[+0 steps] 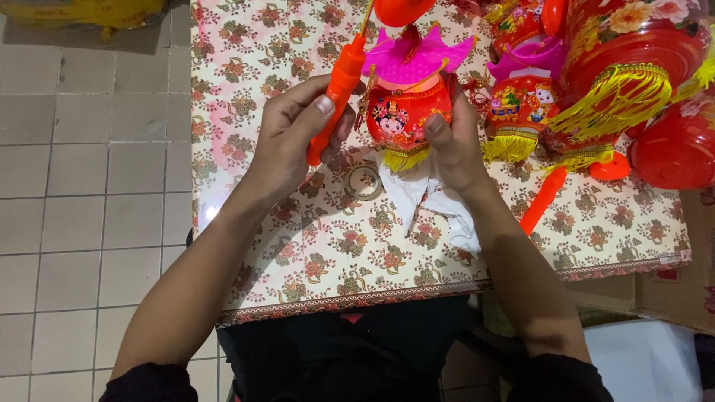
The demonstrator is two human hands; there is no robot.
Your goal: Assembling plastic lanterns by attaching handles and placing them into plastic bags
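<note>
- The left hand (294, 130) is closed around an orange plastic handle stick (337, 97), fingers wrapped about its middle and the thumb pressed on its near side; the stick stands tilted, its upper end leaning to the right
- The right hand (454, 145) grips a small red plastic lantern with a magenta scalloped top, a cartoon face and a yellow fringe (406, 108), thumb on the front near the fringe, the other fingers hidden behind it
- The lantern is held just above the table (320, 253), which is covered by a floral patterned cloth; the stick is just left of the lantern
- A roll of clear tape (363, 182) lies on the cloth below the hands, beside a crumpled white plastic wrapper (428, 201)
- To the right stand a second small red lantern with a magenta top (521, 100) and a large red lantern with yellow tassels (633, 52)
- Another orange stick (542, 199) lies near them
- Grey floor tiles (89, 186) lie to the left
</note>
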